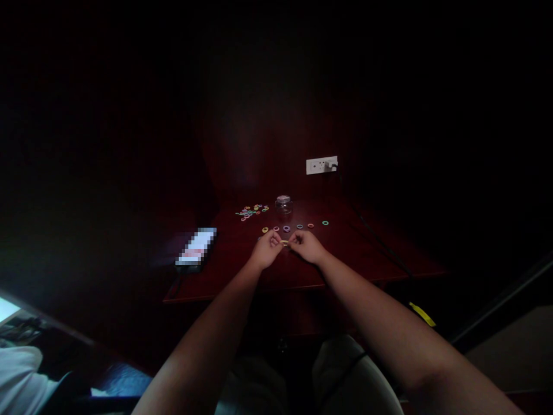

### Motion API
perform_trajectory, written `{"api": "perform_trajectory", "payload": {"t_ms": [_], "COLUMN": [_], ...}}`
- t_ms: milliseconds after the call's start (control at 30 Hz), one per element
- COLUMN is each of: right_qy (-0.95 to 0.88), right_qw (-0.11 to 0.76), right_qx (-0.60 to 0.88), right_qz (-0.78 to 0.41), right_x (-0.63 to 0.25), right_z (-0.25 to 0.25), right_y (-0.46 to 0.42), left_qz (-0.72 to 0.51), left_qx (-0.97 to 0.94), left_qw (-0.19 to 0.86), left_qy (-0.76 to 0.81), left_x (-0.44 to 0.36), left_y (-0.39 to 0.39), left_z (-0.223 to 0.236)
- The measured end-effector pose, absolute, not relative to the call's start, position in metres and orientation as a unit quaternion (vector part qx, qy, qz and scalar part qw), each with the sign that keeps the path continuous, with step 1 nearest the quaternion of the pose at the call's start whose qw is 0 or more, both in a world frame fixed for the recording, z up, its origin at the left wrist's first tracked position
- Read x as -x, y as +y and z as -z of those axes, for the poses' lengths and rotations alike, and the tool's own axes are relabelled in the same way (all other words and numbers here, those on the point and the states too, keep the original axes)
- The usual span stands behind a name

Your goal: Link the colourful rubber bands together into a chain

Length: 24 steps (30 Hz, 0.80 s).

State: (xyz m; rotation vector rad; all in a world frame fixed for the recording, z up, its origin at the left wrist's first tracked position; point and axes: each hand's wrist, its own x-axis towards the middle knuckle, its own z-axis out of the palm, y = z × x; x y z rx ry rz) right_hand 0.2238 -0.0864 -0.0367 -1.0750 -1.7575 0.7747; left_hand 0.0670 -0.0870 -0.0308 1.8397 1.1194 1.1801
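Between my two hands, low over the table, is a pale yellow hair tie. My left hand pinches its left side with fingers closed, and my right hand pinches its right side. Just beyond the hands lies a spaced row of small hair ties, among them a yellow one, a pink one, a purple one, a teal one, an orange-pink one and a green one. A bluish bit shows by my left hand, mostly hidden.
Farther back on the dark red table lies a loose pile of coloured hair ties. A clear lidded jar stands beside it. At left rests a lit phone. A wall socket holds a plug, its cable running down the right side.
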Motion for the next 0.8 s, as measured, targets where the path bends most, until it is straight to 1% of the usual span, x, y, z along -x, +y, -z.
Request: {"api": "perform_trajectory", "payload": {"t_ms": [400,800], "right_qy": [-0.711,-0.723], "right_qw": [0.46,0.441], "right_qx": [0.435,0.431], "right_qz": [-0.307,-0.313], "right_x": [-0.2248,-0.2262], "right_z": [0.0374,0.0382], "right_y": [-0.0847,-0.0849], "left_qz": [-0.442,-0.447], "left_qx": [-0.707,-0.696], "left_qw": [0.35,0.364], "left_qy": [0.426,0.427], "left_x": [-0.0675,-0.0674], "left_y": [-0.0874,-0.0864], "left_z": [0.0307,0.0329]}}
